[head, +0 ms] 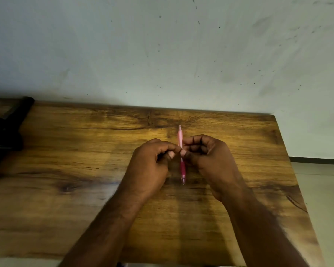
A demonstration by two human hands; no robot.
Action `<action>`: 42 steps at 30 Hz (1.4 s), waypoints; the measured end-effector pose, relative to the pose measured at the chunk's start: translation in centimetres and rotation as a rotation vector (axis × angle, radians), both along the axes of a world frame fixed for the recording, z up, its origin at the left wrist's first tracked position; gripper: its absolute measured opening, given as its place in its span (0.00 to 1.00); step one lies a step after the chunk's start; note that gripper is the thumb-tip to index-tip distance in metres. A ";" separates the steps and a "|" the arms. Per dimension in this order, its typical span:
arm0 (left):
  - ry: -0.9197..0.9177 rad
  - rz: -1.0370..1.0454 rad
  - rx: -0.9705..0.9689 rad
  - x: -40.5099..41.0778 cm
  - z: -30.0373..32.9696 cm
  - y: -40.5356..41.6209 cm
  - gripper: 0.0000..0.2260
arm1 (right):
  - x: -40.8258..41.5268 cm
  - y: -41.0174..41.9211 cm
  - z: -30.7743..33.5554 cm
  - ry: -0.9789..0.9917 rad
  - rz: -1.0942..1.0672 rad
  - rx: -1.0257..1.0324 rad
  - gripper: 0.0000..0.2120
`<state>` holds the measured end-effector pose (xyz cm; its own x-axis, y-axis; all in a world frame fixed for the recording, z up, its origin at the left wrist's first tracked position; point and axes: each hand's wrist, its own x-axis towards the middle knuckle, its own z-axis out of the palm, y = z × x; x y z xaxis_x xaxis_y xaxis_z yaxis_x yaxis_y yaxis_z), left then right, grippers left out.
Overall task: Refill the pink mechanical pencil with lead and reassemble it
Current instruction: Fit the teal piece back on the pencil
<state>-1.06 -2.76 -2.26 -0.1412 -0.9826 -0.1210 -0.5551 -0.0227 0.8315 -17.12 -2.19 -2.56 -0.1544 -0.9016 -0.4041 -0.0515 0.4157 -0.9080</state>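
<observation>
Nearest the camera, two bare forearms reached out over the wooden table (66, 218). Past them, the left hand (152, 166) and right hand (210, 158) met with fingers curled. The right hand pinched the pink mechanical pencil (180, 139) at mid-barrel between thumb and fingertips. The left hand's thumb and forefinger closed against the barrel from the other side; whether they also held a lead was too small to tell. Below the fingers, the darker pink grip and tip pointed back toward the person; above them, the pale barrel and cap end pointed away. No loose lead or cap was visible. Probably the risk lay in thin lead snapping, or a small part dropping, if the pinch twisted or slipped. Beyond the fingers stood a scuffed wall (181, 54), with a dark object (6, 128) far left.
</observation>
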 end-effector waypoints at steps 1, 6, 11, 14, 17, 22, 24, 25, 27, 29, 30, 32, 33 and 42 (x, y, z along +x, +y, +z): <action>-0.033 -0.018 -0.019 0.0 0.0 0.0 0.11 | 0.1 0.0 -0.1 0.084 0.016 -0.014 0.12; -0.136 0.053 -0.135 1.0 0.5 -0.6 0.10 | 1.1 0.5 -0.3 0.540 0.079 -0.127 0.12; -0.175 0.223 -0.130 3.6 0.7 -1.3 0.06 | 1.9 0.7 -0.1 0.677 0.119 -0.158 0.13; -0.209 0.240 -0.075 4.3 0.3 -1.3 0.06 | 2.0 0.9 -0.1 0.723 0.135 -0.169 0.13; -0.229 0.239 -0.061 4.3 0.0 -1.3 0.06 | 2.3 1.0 0.2 0.855 0.160 -0.284 0.14; -0.264 0.271 -0.042 4.3 -0.2 -1.4 0.05 | 4.8 1.4 0.0 0.932 0.280 -0.488 0.09; -0.266 0.268 -0.052 4.4 -0.2 -1.4 0.05 | 5.9 1.8 -0.6 0.960 0.338 -0.534 0.08; -0.270 0.265 -0.063 4.4 -0.2 -1.4 0.06 | 6.3 1.8 -0.9 0.972 0.355 -0.544 0.08; -0.282 0.260 -0.080 4.5 -0.2 -1.5 0.06 | 6.7 1.8 -1.3 0.988 0.379 -0.546 0.08; -0.292 0.254 -0.091 4.5 -0.3 -1.5 0.06 | 6.8 1.7 -1.6 1.020 0.372 -0.542 0.07; -0.297 0.249 -0.095 4.5 -0.3 -1.6 0.06 | 6.9 1.7 -1.7 1.043 0.360 -0.541 0.06; -0.301 0.243 -0.105 4.5 -0.4 -1.5 0.06 | 7.0 1.7 -1.8 1.078 0.334 -0.547 0.03; -0.301 0.244 -0.111 4.5 -0.4 -1.5 0.06 | 7.1 1.6 -1.9 1.084 0.323 -0.548 0.02; -0.287 0.227 -0.134 4.3 -0.9 -1.6 0.08 | 6.7 1.4 -1.4 1.005 0.364 -0.526 0.07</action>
<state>3.28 -4.33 -3.20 0.1028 -0.9947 0.0074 -0.7592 -0.0736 0.6466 -10.46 -0.78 -3.99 0.1090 -0.9770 0.1836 -0.8751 -0.1819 -0.4485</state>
